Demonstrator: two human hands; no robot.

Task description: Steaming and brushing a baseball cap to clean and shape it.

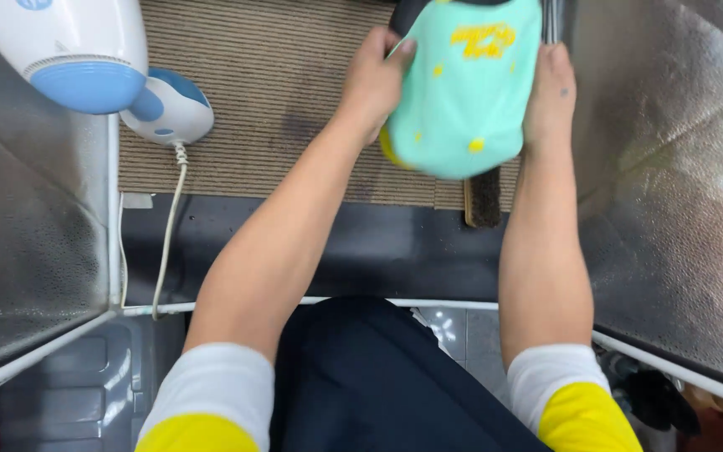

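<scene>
While both hands grip its sides, left hand [374, 79] and right hand [551, 92], the mint garment [462, 92] sits between them.

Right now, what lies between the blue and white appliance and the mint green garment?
In the head view, the left hand gripping the mint green garment, and bare striped mat stretching back to the blue and white appliance.

Both arms outstretched, left hand [374, 79] and right hand [551, 94] in closed grip.

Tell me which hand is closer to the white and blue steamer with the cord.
Left. The left hand grips the mint green garment on the side toward the steamer; the right hand holds the far side.
</scene>
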